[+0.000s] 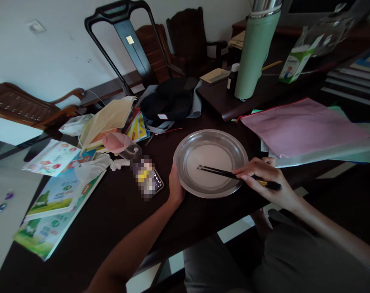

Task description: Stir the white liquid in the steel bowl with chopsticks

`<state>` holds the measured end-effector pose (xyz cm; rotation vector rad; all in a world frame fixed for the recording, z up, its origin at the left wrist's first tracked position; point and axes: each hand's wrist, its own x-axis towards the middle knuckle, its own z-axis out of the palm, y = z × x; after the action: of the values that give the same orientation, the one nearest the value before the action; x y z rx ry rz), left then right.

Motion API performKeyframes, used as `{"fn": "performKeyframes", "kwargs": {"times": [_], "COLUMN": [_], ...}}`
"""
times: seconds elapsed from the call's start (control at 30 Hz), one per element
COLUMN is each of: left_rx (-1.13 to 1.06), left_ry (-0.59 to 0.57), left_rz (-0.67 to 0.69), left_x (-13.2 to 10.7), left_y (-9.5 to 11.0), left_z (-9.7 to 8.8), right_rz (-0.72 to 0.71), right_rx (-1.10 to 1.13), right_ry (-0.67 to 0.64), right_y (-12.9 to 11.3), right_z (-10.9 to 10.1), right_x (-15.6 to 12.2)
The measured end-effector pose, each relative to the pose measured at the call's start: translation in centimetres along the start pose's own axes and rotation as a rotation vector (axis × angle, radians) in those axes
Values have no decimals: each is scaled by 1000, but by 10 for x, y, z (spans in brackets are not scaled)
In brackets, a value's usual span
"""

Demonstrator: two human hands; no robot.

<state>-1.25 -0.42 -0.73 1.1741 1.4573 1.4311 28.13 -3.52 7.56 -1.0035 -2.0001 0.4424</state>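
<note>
A round metal plate with a pale layer in its bottom sits on the dark table in front of me. My right hand grips a pair of dark chopsticks, whose tips rest inside the plate left of its centre. My left hand is pressed against the plate's left rim; its fingers curl at the edge, partly hidden under it.
A phone lies just left of the plate. Books and papers cover the table's left side, a black bag lies behind the plate, a pink folder to the right. A tall green flask stands at the back.
</note>
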Motion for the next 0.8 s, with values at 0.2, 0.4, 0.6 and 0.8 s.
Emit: {"fn": "performKeyframes", "kwargs": {"times": [0.2,0.4,0.6,0.8], "left_rx": [10,-41,-28,-10], "left_ry": [19,19,18,1], "left_rz": [-13,-57,-33,-6], "left_x": [0,-1,-1,0], "left_y": [0,1,3,-2], "left_z": [1,4,3,-1], "right_rz": [19,69,13,-41], "right_rx": [-114,-34,110,-14], "right_ry": [64,210,53,-33], "right_y": [7,1,-4,2], "right_z": [-2,-25,-24,2], "right_x": [-2,-13,-12,0]}}
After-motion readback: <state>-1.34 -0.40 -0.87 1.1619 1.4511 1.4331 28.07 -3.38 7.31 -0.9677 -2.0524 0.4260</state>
